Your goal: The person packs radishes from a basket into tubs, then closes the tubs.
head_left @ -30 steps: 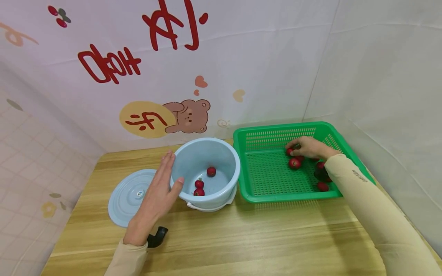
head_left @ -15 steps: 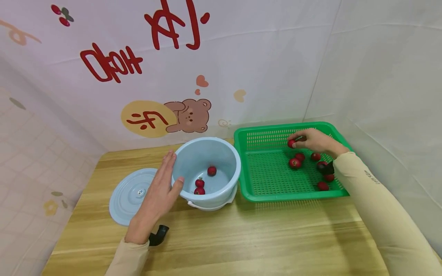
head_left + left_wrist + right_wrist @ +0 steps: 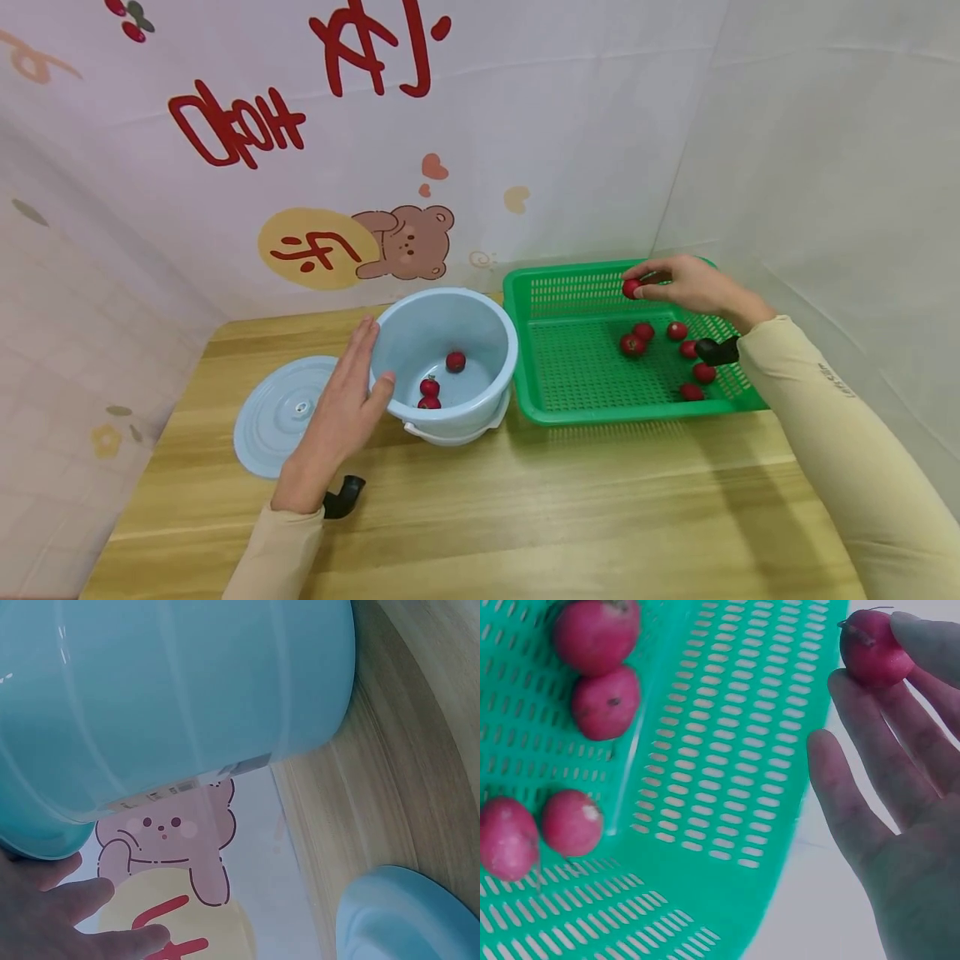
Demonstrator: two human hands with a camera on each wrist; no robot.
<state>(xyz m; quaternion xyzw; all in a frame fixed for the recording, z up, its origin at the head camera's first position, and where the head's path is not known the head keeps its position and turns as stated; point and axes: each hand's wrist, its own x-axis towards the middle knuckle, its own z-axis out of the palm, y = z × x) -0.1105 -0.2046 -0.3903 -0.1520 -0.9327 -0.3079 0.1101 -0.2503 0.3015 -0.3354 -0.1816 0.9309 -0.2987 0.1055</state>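
My right hand [image 3: 693, 285] pinches a red radish [image 3: 632, 288] between thumb and fingers, above the back part of the green basket [image 3: 525, 367]. In the right wrist view the radish [image 3: 875, 649] shows a thin root. Several more radishes [image 3: 633, 344] lie on the basket's floor. My left hand [image 3: 341, 400] lies with straight fingers along the left rim of the light blue bucket [image 3: 510, 354]; in the left wrist view its fingers [image 3: 82, 900] are spread by the bucket's rim. Inside the bucket lie 3 radishes [image 3: 455, 361].
A light blue lid [image 3: 262, 425] lies on the wooden table [image 3: 525, 517], left of the bucket and partly behind my left hand. The basket stands right beside the bucket. A printed cloth wall [image 3: 585, 125] rises directly behind both.
My right hand has lifted a radish from the basket's floor, up and slightly toward the back. My left hand stays at the bucket's rim.
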